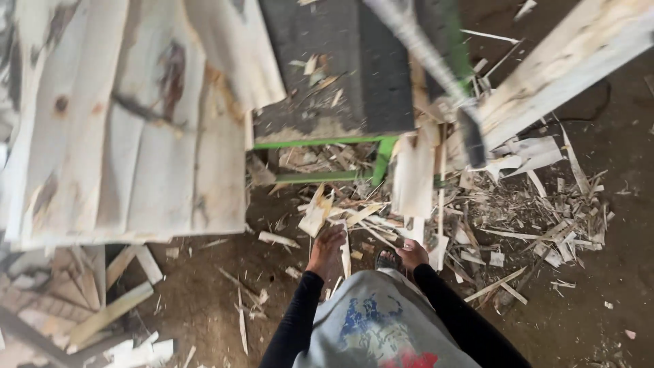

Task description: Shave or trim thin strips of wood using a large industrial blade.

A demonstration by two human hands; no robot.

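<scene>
I look down at dirt ground littered with wood scraps. My left hand (326, 249), in a black sleeve, reaches down into the splinters, next to a thin pale strip (345, 253) and just below a broken offcut (316, 214). Its fingers are hidden, so its grip is unclear. My right hand (412, 254) is curled at the lower end of a pale upright wood piece (413, 178) and appears to grip it. A blurred dark metal bar (436, 65) with a black head (471, 138) slants over that piece.
A stack of pale planks (122, 123) fills the left. A green-framed table with a dark top (340, 75) stands ahead. A long plank (565, 61) slants at the upper right. A heap of splinters (531, 211) lies to the right, with more offcuts (102, 307) at the lower left.
</scene>
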